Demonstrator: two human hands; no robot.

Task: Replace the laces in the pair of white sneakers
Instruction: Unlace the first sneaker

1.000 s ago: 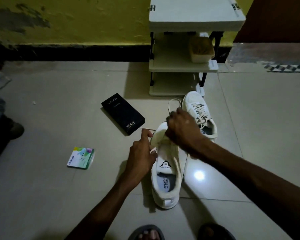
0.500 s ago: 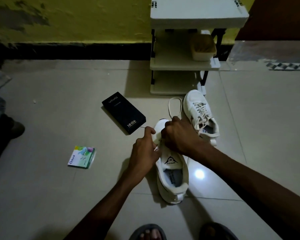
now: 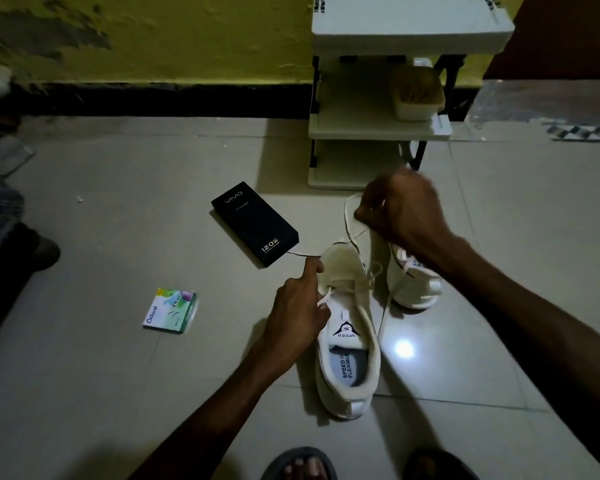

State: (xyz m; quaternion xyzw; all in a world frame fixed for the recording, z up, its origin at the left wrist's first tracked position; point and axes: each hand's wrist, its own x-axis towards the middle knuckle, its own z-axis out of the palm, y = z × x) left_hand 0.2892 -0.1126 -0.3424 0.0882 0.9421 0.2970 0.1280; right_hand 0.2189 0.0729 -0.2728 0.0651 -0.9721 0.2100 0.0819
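Two hands, one lace (image 3: 346, 216): your right hand (image 3: 404, 211) pinches it in curled fingers, held up beyond the near sneaker (image 3: 349, 344). Your left hand (image 3: 297, 306) pinches it at the bottom eyelets. Lacing appears barely begun; next, draw the slack through evenly.

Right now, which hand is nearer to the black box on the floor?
Left. The left hand pinches the lace at the near sneaker, just right of the black box; the right hand holds it farther right.
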